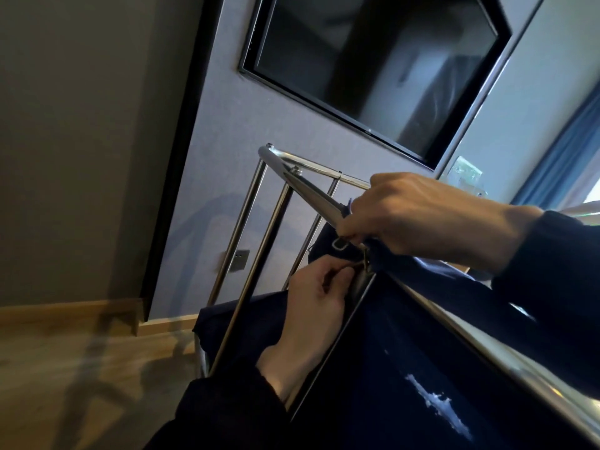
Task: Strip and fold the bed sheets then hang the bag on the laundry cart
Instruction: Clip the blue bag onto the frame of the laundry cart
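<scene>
A dark navy laundry bag (389,352) hangs inside the chrome frame of the laundry cart (282,164), with a worn pale patch low on its cloth. My right hand (415,216) grips the bag's top edge at the cart's upper rail, beside a small metal ring. Just below it, my left hand (318,297) pinches a thin strap or hook of the bag at the cart's corner post. The fastening itself is mostly hidden by my fingers. No bed sheets are in view.
A dark wall-mounted television (373,69) hangs above the cart on a grey panel. A wall socket (238,259) sits behind the cart's bars. Wooden floor (81,368) lies to the left, and a blue curtain (565,151) hangs at the right.
</scene>
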`<state>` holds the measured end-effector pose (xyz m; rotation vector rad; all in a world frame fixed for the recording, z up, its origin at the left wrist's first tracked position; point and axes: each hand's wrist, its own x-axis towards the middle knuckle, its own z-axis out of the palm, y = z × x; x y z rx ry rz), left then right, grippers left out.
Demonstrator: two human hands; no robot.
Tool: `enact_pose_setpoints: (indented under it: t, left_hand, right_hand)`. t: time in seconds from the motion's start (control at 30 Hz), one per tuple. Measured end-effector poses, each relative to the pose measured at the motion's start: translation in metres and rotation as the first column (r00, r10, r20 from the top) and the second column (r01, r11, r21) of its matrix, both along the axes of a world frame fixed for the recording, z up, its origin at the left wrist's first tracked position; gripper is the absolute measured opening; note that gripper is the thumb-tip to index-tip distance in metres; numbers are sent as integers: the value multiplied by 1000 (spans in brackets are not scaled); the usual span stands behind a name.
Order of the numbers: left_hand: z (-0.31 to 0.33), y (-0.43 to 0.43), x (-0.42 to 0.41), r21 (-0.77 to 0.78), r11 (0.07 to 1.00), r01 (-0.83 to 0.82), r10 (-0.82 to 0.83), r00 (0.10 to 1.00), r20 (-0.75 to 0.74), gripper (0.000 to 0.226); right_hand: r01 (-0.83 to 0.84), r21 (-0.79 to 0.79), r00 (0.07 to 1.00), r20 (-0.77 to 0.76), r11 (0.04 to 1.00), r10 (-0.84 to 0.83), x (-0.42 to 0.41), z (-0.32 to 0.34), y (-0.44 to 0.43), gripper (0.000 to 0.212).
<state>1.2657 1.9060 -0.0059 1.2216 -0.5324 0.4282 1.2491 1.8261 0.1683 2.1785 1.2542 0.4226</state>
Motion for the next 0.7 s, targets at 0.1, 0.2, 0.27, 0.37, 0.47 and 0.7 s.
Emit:
enact_pose_setpoints:
  t: [0.1,0.2,0.27,0.37,0.47,0.7]
  left_hand:
    - [-1,-1,2,11,1000,9,-8,1000,-17,19]
    - [1,0,3,25,999,37,-36,998,-44,18]
    - [3,3,4,53,997,49,-46,998,-46,19]
    - [4,5,4,69,996,52,-49,998,-42,19]
    - [5,6,3,79,996,45,-41,998,-47,21]
    - [8,7,7,103,994,33,-29,999,-40,31]
  right_hand:
    - [16,-21,999,37,1000,-15,0,2,-1,31]
    - [46,-34,998,40,998,-44,-2,2,-5,34]
    - [62,-36,998,28,997,-61,-2,0,-4,31]
    - [125,-36,992,32,991,-124,-4,-3,-1,19]
    - [190,-32,982,-17,981,-190,-7,-2,3,14]
    - [132,62,988,-90,989,-126,2,-4,-1,27]
